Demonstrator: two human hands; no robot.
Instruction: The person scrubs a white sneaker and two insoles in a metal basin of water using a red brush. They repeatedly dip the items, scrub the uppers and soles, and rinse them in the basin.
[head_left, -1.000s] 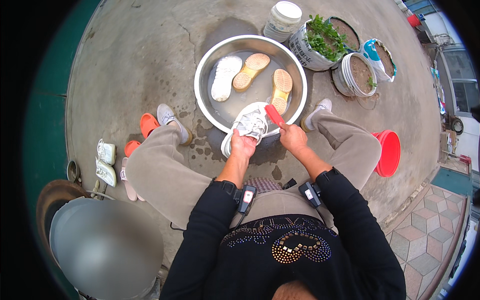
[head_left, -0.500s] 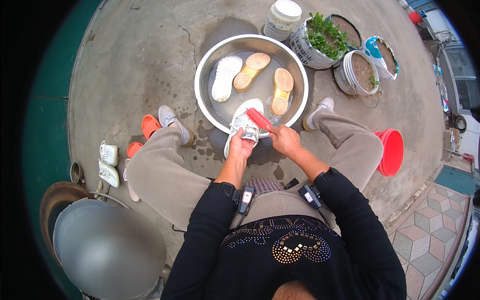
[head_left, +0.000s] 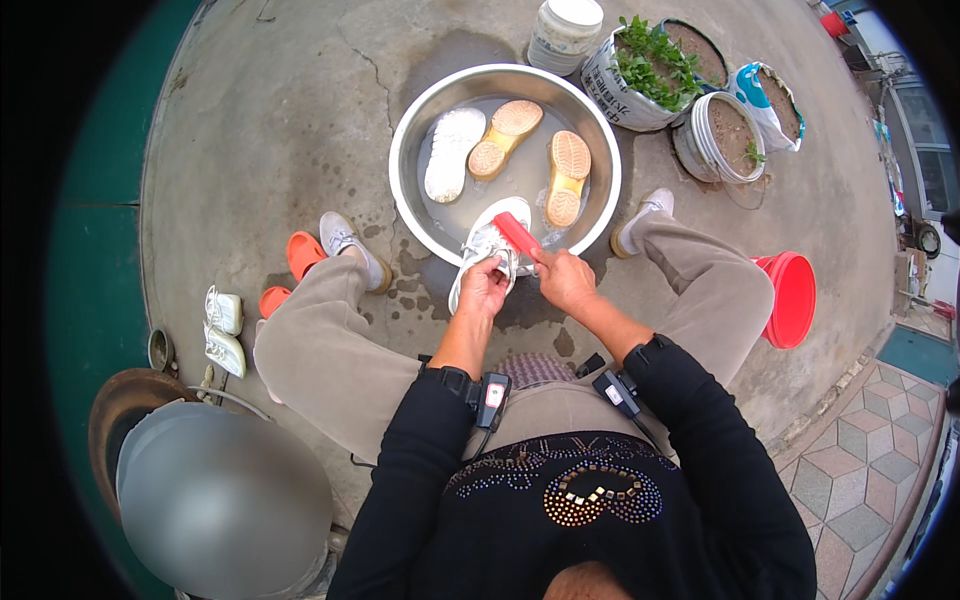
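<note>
A white lace-up shoe (head_left: 480, 250) is tilted over the near rim of a round metal basin (head_left: 398, 170). My left hand (head_left: 484, 290) grips it at the opening and tongue. In my right hand (head_left: 567, 281) is a red brush (head_left: 517, 234), its head pressed on the shoe's upper near the laces; the bristles are hidden beneath it. Inside the basin, in shallow cloudy water, a white-soled shoe (head_left: 453, 155) and two shoes with tan soles, one in the middle (head_left: 505, 140) and one at the right (head_left: 567, 178), lie sole up.
White shoes (head_left: 224, 330) and orange clogs (head_left: 305, 255) are on the concrete at left, near a grey rounded object (head_left: 225, 500). A red bucket (head_left: 790, 300) stands right of my leg. Planted containers (head_left: 640, 90) and a lidded white bucket (head_left: 565, 36) stand beyond the basin.
The brush stays on the shoe's upper, shifted only slightly. My left fingers have moved up a little toward the laces. The whole view has shifted slightly.
</note>
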